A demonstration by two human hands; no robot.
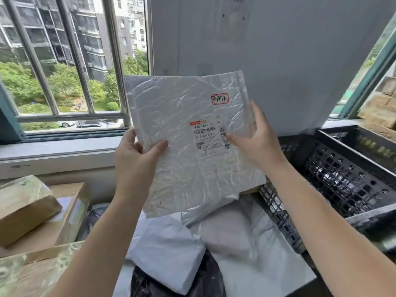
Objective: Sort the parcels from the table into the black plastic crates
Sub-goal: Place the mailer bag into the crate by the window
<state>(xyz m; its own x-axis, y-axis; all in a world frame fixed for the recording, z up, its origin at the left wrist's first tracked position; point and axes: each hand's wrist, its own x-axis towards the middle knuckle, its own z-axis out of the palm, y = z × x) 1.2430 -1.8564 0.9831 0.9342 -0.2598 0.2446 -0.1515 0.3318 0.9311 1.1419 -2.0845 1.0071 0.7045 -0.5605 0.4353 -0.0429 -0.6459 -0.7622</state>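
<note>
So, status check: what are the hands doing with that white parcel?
Left hand and right hand both grip white parcel, held up, label facing. Black crate at right; path looks open.

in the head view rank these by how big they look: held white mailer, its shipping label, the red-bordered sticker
1. white mailer
2. shipping label
3. red-bordered sticker
All sit on one parcel, so nearness hardly skews this.

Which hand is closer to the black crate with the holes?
Right. The right hand holds the white parcel on the side next to the black crate; the left hand holds its far side.
</note>
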